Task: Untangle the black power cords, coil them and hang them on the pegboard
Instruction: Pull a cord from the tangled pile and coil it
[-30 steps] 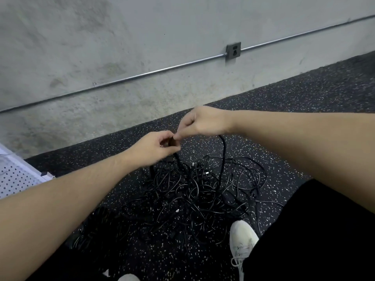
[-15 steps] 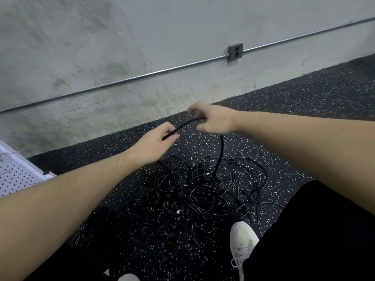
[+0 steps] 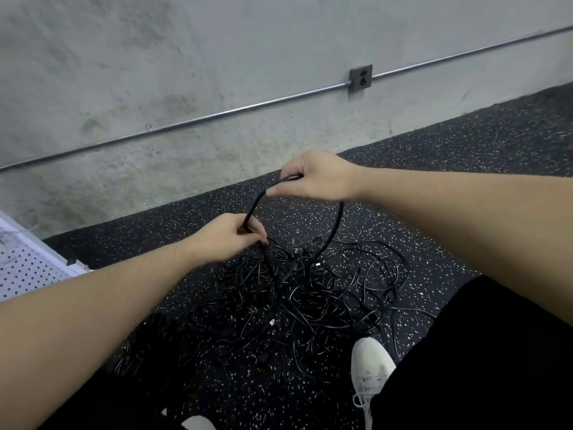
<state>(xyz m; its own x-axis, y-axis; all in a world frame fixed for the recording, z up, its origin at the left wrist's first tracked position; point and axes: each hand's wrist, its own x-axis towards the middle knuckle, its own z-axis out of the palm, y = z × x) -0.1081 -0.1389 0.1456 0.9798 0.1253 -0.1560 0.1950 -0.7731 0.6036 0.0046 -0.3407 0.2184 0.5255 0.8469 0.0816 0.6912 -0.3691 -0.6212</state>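
A tangle of black power cords lies on the speckled black floor in front of me. One black cord rises out of the tangle in a loop. My right hand grips that cord above the pile, fingers curled round it. My left hand pinches the same cord lower down, just above the tangle, and a short taut stretch runs between the two hands. The white pegboard shows at the left edge, low beside the floor.
A grey concrete wall stands close behind the pile, with a metal conduit and an outlet box on it. My white shoe and black trouser leg are beside the pile at the lower right.
My hands, together a second ago, have drawn apart along the cord. The right hand moved up and right, the left hand stayed low, and a longer stretch of cord now runs between them.
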